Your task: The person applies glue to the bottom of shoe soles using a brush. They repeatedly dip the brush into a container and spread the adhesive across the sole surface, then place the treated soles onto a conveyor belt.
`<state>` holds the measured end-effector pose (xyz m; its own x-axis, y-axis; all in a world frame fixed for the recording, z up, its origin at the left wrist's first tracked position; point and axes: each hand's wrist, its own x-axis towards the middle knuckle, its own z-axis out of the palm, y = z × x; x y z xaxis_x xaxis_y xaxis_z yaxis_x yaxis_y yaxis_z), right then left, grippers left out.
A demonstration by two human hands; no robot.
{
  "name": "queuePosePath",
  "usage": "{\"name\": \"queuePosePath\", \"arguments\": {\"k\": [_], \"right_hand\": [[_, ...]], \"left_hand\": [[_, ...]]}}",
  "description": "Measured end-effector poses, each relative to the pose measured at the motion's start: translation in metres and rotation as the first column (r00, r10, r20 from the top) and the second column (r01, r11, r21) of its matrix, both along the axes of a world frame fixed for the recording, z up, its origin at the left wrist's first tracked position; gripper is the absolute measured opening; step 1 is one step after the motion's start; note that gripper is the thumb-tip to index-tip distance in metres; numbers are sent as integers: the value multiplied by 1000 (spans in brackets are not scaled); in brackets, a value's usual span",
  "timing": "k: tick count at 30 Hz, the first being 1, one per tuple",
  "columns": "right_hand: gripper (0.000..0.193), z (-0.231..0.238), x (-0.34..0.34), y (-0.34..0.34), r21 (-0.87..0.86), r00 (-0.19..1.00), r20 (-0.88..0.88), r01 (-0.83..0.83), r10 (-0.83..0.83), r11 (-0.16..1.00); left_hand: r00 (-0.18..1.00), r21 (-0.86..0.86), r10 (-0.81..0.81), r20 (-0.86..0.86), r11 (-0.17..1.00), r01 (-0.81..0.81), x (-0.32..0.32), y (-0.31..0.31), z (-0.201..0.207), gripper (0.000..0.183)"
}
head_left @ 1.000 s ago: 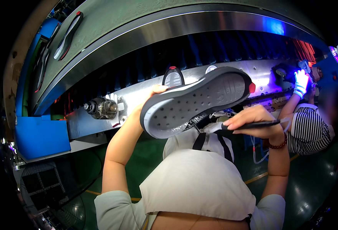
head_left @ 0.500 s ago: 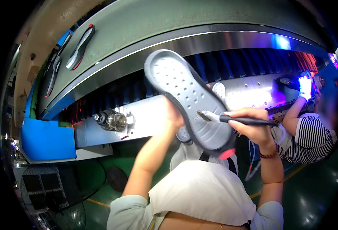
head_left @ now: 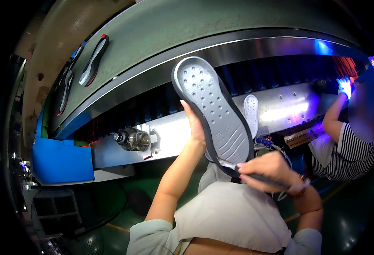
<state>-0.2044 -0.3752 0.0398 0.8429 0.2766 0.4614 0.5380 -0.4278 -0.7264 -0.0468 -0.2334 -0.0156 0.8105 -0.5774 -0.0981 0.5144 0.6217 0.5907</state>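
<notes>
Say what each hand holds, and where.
Left hand: grey, black-edged shoe sole, by its left edge, around mid-length. Right hand: slim black-handled brush, by its handle.

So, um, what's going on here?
A person's left hand holds up a grey shoe sole with a dark rim, and the right hand holds a brush at its near end. More soles lie on the green surface at upper left, and a see-through bottle is on the metal ledge. A co-worker in a striped top is at the right.
</notes>
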Motion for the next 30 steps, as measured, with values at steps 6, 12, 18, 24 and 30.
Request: {"name": "queuePosePath", "arguments": {"k": [6,12,18,24,30], "right_hand": [[15,5,46,-7,355,973,-54,230,-226,906],[16,6,24,-12,334,994,-112,56,-19,941],[17,6,9,-18,276,970,-152,-140,187,951],[18,-5,2,-30,126,982,-182,74,-51,989],[17,-21,3,-43,654,946,-272,46,178,755]], "left_hand": [[996,-168,-68,51,983,75,-12,-23,15,91],[981,-315,23,194,948,40,1,-9,25,90],[938,-292,45,344,954,61,10,-6,35,89],[957,-155,137,257,983,-100,18,-3,35,89],[936,-118,166,311,984,-136,20,-9,60,82]]}}
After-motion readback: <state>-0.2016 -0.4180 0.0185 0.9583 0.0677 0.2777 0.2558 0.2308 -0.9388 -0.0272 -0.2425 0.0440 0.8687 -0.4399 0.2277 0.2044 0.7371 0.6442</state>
